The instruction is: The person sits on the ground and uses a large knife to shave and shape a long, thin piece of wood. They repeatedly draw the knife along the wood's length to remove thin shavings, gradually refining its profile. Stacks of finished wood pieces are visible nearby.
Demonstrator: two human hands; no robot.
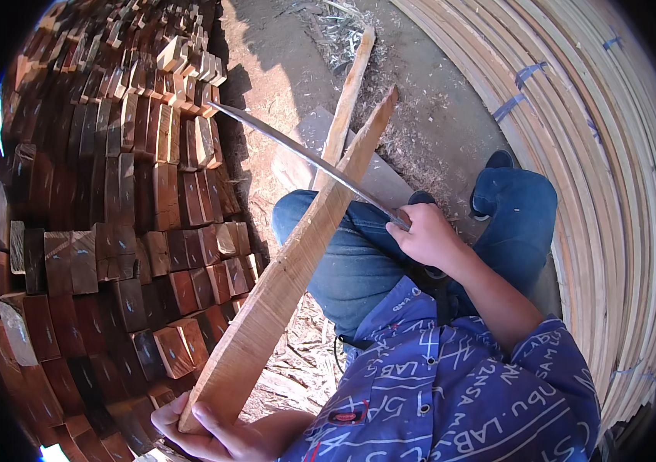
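Wooden plank (281,285), its near end within the left grip (224,439)

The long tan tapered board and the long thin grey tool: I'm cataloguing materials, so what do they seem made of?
Long tan tapered board: apparently wood, unpainted, roughly sawn, judging by visible grain and cross-marks. Long thin grey tool: probably bare metal, given its grey sheen; which metal is unclear.
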